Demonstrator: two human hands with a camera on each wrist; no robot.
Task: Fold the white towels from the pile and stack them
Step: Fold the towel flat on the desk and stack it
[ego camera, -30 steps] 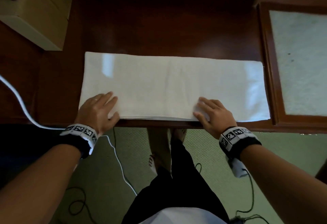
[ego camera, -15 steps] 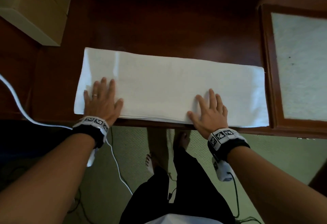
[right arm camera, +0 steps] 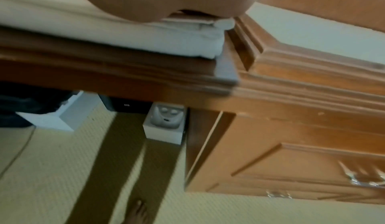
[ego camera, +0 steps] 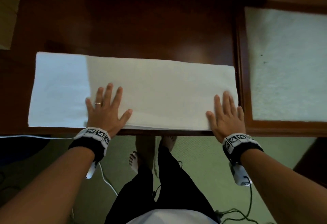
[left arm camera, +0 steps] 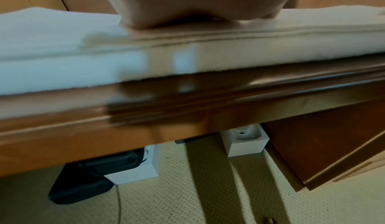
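Note:
A white towel (ego camera: 159, 89), folded into a long strip of several layers, lies along the near edge of the dark wooden table (ego camera: 141, 29). My left hand (ego camera: 106, 107) presses flat on the strip left of its middle, fingers spread. At the strip's right end my right hand (ego camera: 226, 116) lies flat too, fingers straight. In the left wrist view the palm's heel (left arm camera: 187, 5) sits on the towel's layered edge (left arm camera: 229, 46). The right wrist view shows the palm (right arm camera: 166, 0) over the towel's right end (right arm camera: 187, 41).
A raised wooden frame with a pale inset panel (ego camera: 286, 64) borders the towel on the right. A beige box (ego camera: 8, 11) stands at the far left. White boxes (left arm camera: 243, 142) and a dark bag (left arm camera: 89, 181) sit on the carpet under the table, with cables (ego camera: 108, 179) on the floor.
Both hands have slid to the right along the towel: the left from its left end toward the middle, the right from the middle to the right end. They have flattened.

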